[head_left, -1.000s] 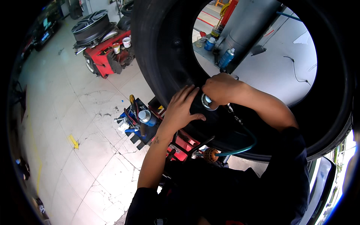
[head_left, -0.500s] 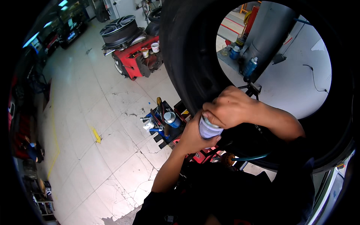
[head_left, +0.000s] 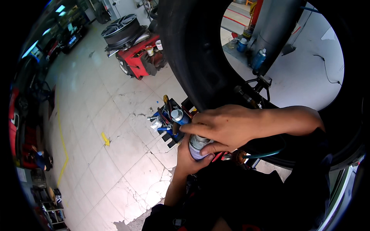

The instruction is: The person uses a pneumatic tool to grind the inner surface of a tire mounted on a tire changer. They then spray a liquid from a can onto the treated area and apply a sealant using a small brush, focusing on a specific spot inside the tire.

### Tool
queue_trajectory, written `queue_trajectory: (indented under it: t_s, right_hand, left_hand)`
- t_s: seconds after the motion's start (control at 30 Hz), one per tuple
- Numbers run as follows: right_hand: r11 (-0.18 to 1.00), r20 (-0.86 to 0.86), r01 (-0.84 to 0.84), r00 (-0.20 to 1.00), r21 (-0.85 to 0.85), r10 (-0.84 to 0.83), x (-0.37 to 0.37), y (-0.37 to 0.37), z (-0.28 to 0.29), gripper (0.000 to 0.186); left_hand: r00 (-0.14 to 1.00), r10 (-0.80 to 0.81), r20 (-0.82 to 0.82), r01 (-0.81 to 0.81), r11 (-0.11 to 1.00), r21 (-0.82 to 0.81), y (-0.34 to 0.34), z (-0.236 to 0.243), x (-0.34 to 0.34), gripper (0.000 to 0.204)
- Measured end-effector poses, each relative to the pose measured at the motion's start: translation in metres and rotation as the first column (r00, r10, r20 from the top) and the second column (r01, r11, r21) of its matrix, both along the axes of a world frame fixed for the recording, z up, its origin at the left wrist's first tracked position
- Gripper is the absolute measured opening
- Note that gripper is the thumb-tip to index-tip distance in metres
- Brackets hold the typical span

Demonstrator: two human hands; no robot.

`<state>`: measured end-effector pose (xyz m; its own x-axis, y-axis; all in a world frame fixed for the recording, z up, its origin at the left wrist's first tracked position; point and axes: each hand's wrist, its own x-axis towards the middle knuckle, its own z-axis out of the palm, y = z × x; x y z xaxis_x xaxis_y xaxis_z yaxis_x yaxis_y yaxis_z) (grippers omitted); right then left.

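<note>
A small can (head_left: 195, 151) with a pale lilac label and a grey metal neck is held low, close to my body. My left hand (head_left: 186, 161) wraps round its side, thumb across the front. Over its top lies my right hand (head_left: 227, 125), fingers stretched to the left and thumb bent against the can's side, so the neck shows between them. Part of the can's top is hidden under that hand. Just behind my hands stands a large black tire (head_left: 185, 57), upright, its inner side toward me.
Left of my hands, a black tool tray (head_left: 170, 142) holds a blue can with a silver cap (head_left: 177, 115) and several tools. A wheel rim (head_left: 121, 30) rests on a red cabinet (head_left: 138, 61). Through the tire, a blue spray can (head_left: 259, 59) stands by a grey post (head_left: 275, 32).
Both hands and the can have come lower and nearer my body, slightly left. My right hand's fingers have straightened from a curled grip, and the can's metal neck now shows.
</note>
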<state>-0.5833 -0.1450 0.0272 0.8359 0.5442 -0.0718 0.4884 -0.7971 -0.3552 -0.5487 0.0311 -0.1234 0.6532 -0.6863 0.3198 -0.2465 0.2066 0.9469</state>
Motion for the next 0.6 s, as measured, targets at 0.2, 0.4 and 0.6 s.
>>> queue_trajectory:
  t_s: [0.2,0.4,0.6]
  right_hand:
    - [0.99,-0.002,-0.093,0.996,-0.103,0.094,-0.001,0.005,-0.035,0.038]
    - [0.898,0.193,-0.438,0.877,-0.053,0.439,-0.009,0.026,-0.011,0.028]
    - [0.965,0.144,-0.179,0.967,-0.192,0.208,0.003,0.009,0.002,0.035]
  left_hand:
    - [0.997,-0.068,-0.03,0.072,0.984,0.162,0.018,-0.019,0.004,0.089]
    - [0.314,-0.821,-0.477,0.594,0.562,-0.576,0.043,-0.075,0.007,0.097]
    - [0.997,0.038,-0.06,-0.029,0.989,0.148,0.03,-0.028,0.014,0.084]
